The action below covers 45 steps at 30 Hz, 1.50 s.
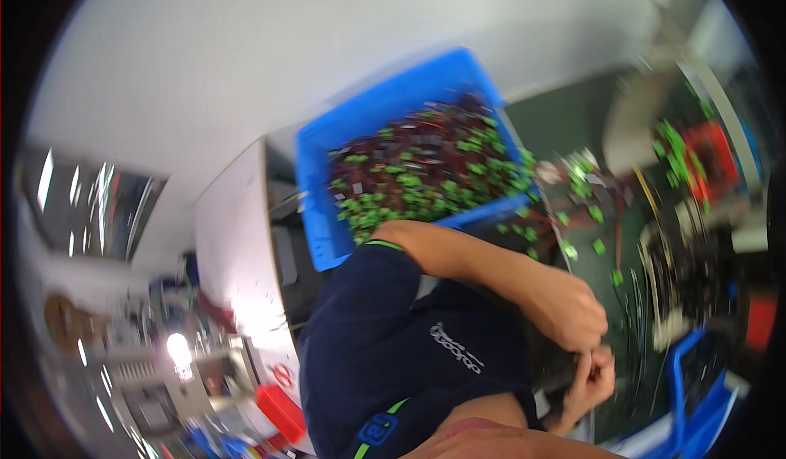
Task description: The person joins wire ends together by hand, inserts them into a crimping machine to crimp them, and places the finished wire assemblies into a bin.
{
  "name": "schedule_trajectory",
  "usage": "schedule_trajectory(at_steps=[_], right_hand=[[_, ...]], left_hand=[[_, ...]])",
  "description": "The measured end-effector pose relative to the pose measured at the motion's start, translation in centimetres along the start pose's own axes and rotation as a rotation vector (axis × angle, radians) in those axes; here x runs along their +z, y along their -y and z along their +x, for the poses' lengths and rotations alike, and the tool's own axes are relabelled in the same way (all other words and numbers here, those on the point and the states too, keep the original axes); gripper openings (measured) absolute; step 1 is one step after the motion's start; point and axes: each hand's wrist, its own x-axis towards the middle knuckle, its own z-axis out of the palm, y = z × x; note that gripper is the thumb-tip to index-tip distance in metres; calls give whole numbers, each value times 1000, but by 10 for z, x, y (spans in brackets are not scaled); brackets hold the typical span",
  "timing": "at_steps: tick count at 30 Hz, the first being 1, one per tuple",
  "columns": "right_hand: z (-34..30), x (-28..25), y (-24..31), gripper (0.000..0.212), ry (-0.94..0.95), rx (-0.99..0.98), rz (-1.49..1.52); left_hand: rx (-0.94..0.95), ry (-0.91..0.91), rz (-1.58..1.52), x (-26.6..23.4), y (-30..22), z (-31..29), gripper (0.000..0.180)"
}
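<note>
Both my hands meet at the lower right, close in front of my dark blue shirt [385, 344]. My left hand [573, 316], at the end of the bare forearm that crosses above the shirt, has its fingers curled in. Just below it, my right hand [594, 381] is bent into a pinch, its fingertips near the left ones. Whatever lies between them is too small or hidden to name. Beside my left arm stands a blue plastic bin [313, 172], heaped with small bright green pieces [409, 180] on dark reddish wires.
More green pieces [571, 250] and wires lie loose on the dark green work surface [536, 123]. A red container [711, 164] is at the far right, with blue bins [712, 410] below it. A pale table [233, 213] and red scissors [282, 375] are left. Much is motion-blurred.
</note>
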Motion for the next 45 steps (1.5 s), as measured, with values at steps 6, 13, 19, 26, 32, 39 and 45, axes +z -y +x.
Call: schedule_trajectory(at_steps=[6, 13, 19, 26, 32, 39, 45], right_hand=[[20, 17, -1, 7, -102, -38, 67], [21, 19, -4, 3, -248, 94, 312], [13, 15, -14, 5, -281, 107, 288], [22, 14, -3, 9, -292, -18, 28], [11, 7, -5, 21, -454, 116, 234], [0, 8, -10, 4, -356, 5, -42], [-1, 12, -17, 7, -377, -43, -161]], left_hand=[[-225, -70, -191, 12, 24, 4, 11], [-872, -357, -1095, 39, 11, 8, 41], [-962, -404, -1224, 64, -3, 10, 13], [-985, -489, -1229, 62, -2, 10, 11], [-1053, -584, -1121, 53, 10, 12, 13], [-1071, -608, -1179, 55, 13, 12, 11], [-1055, -599, -1148, 55, 12, 13, 11]])
